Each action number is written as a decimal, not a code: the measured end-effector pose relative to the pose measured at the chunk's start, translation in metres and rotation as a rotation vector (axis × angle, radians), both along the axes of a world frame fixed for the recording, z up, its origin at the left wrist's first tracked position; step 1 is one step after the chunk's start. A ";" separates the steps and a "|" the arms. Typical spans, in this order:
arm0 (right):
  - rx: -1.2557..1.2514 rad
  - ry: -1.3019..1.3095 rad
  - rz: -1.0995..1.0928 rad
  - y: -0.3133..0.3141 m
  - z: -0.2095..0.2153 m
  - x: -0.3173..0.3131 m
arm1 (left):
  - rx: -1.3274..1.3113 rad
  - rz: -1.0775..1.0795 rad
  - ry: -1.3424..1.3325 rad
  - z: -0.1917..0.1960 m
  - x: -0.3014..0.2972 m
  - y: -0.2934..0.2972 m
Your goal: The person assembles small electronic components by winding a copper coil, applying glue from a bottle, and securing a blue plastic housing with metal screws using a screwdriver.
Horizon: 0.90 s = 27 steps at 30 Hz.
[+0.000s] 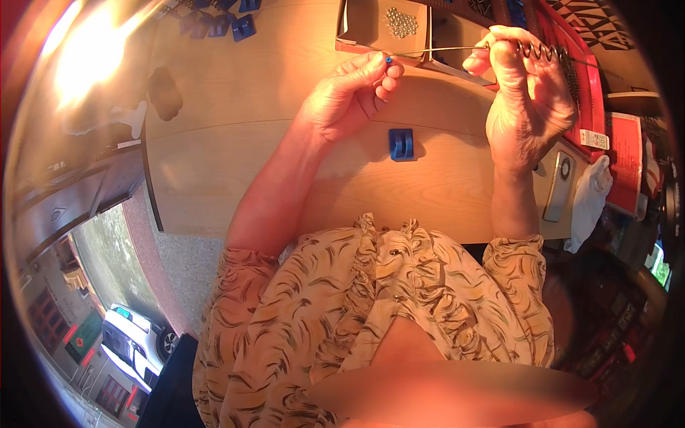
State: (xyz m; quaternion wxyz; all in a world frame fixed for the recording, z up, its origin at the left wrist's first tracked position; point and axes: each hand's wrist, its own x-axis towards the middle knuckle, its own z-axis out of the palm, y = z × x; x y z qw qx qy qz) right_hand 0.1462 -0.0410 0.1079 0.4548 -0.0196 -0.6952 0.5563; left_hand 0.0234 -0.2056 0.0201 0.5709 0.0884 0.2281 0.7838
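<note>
My left hand (347,95), at the upper middle, is closed in a pinch on a small blue plastic piece (389,60). Farther right, my right hand (524,100) is raised and closed around a dark coil spring (546,53). A thin metal rod (449,48) runs from the spring side toward the left fingertips. Whether the rod's end touches the blue piece is too small to tell. On the table between my forearms lies a blue plastic part (402,145) with curved ribs, touched by neither hand.
A cardboard tray (348,44) of small metal balls (402,23) stands beyond my hands. Several blue parts (243,27) lie at the far left of the wooden table (235,164). At right are a red bin (594,107), a phone (559,187) and a white plastic bag (591,203).
</note>
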 end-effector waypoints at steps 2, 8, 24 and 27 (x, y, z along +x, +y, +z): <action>-0.048 0.005 0.015 -0.003 -0.002 0.000 | 0.000 -0.005 -0.014 0.003 0.002 -0.002; -0.058 0.010 -0.021 -0.002 -0.005 -0.006 | -0.023 -0.007 -0.031 0.003 0.003 -0.002; -0.143 -0.036 -0.004 -0.005 -0.001 -0.002 | 0.067 -0.023 -0.069 -0.003 0.004 0.000; -0.134 -0.051 0.008 -0.004 -0.002 -0.002 | 0.064 -0.020 -0.066 -0.004 0.004 -0.001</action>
